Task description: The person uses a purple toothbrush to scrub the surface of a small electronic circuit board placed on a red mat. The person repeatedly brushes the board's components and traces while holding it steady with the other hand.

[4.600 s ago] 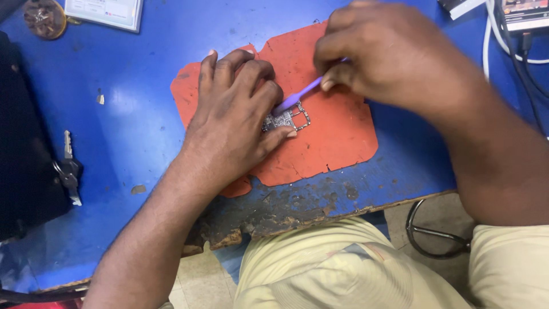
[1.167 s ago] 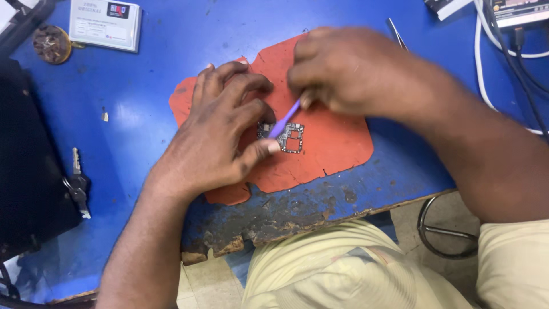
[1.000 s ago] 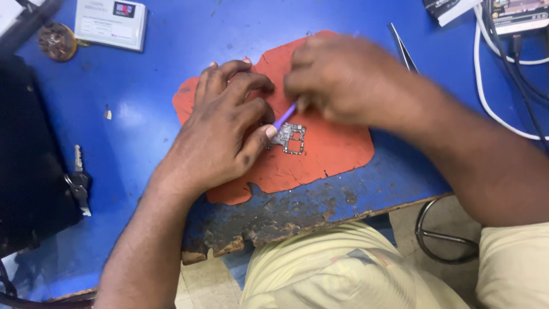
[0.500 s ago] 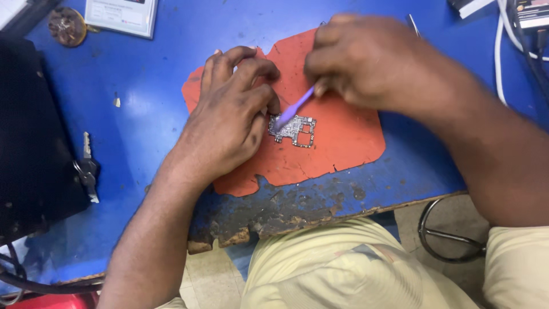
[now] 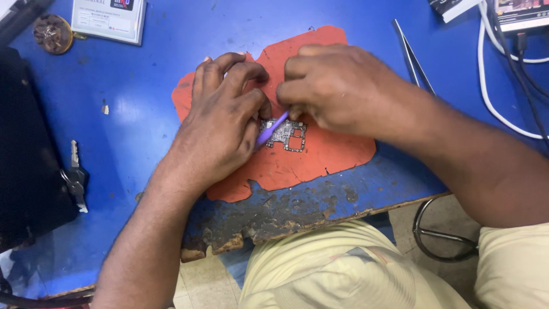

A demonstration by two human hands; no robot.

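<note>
A small circuit board [image 5: 289, 134] lies on a ragged orange mat [image 5: 337, 154] on the blue worktable [image 5: 143, 114]. My left hand [image 5: 220, 123] rests on the mat and presses the board's left edge with thumb and fingers. My right hand [image 5: 337, 88] holds a thin purple tool [image 5: 272, 128], angled down to the left, its tip on the board beside my left thumb. Part of the board is hidden under my left hand.
Metal tweezers [image 5: 413, 54] lie right of the mat. White and black cables [image 5: 503, 86] run at the top right. A white box [image 5: 108, 20] and a round brown object [image 5: 52, 33] sit top left. A black case [image 5: 26, 160] and a key [image 5: 75, 174] lie left. The table's front edge is chipped.
The purple tool's tip has slid along the board between the frames. My right hand has moved slightly lower and closer to my left hand. The left hand stays on the board.
</note>
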